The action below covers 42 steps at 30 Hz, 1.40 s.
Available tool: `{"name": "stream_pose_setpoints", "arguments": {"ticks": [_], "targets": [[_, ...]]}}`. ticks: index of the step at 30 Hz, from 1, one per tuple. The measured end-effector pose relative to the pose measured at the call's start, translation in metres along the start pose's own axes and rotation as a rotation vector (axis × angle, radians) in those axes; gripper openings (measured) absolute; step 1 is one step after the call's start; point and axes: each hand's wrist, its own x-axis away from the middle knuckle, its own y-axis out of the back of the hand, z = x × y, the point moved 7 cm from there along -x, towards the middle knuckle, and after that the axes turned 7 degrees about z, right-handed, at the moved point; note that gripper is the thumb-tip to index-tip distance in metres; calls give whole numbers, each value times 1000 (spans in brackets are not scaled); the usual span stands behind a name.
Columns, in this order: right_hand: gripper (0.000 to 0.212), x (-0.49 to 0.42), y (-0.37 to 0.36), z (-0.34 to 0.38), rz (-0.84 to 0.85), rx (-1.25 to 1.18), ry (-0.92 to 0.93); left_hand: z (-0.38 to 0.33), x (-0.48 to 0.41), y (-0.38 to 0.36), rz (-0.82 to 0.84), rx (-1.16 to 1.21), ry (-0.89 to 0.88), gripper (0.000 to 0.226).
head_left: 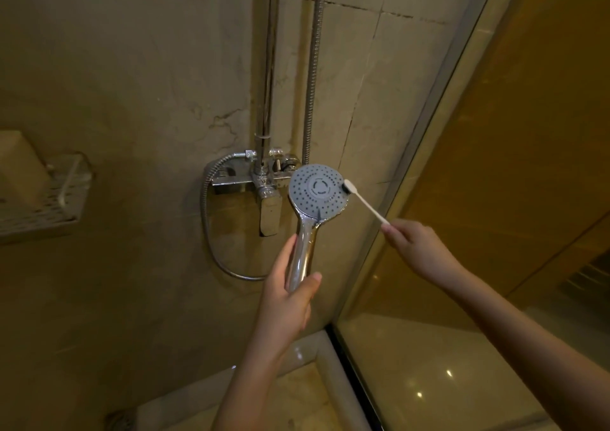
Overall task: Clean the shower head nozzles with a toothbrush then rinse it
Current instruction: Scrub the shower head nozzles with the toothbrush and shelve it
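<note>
A chrome shower head [317,192] with a round grey nozzle face is held upright in front of the tiled wall, its face turned toward me. My left hand [286,293] grips its chrome handle from below. My right hand [414,245] pinches the end of a white toothbrush [366,203]. The brush's dark bristle head touches the right rim of the nozzle face. No water is running from the nozzles.
A chrome mixer tap [260,183] with a lever sits on the wall behind the shower head, with a riser pipe [265,67] and metal hose [313,67] above. A perforated shelf [43,199] hangs at left. A glass panel [495,199] stands at right. A floor drain [120,420] lies lower left.
</note>
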Motion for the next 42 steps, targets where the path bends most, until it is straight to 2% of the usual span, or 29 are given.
{"name": "stream_pose_setpoints", "arguments": {"ticks": [3, 7, 11, 17, 22, 26, 30, 33, 37, 40, 42], "targets": [[36, 3, -16, 8, 103, 45, 28, 2, 1, 1, 13, -16, 22, 65], [37, -4, -4, 5, 13, -34, -31, 2, 1, -4, 33, -64, 26, 67], [35, 10, -33, 14, 153, 102, 27, 3, 2, -2, 14, -61, 38, 68], [38, 6, -33, 29, 98, 68, 54, -4, -3, -3, -21, -46, -9, 68], [36, -3, -12, 33, 54, -25, 29, -4, -2, 3, -44, -192, -74, 72], [37, -3, -17, 29, 136, 78, 6, -5, -3, 4, -43, -246, -104, 74], [36, -15, -3, 19, 38, 59, -13, -5, -7, 3, -36, -265, -101, 74], [36, -18, -14, 20, 82, 134, -18, -6, -7, 6, -48, -270, -98, 75], [37, -26, 1, 15, 36, 63, -50, -4, -7, 8, -68, -302, -104, 75], [36, -21, -18, 25, 129, 118, 22, -6, -7, 10, -98, -303, -110, 75], [36, -29, -7, 18, 72, 90, -19, -6, -10, 11, -95, -291, -121, 75]]}}
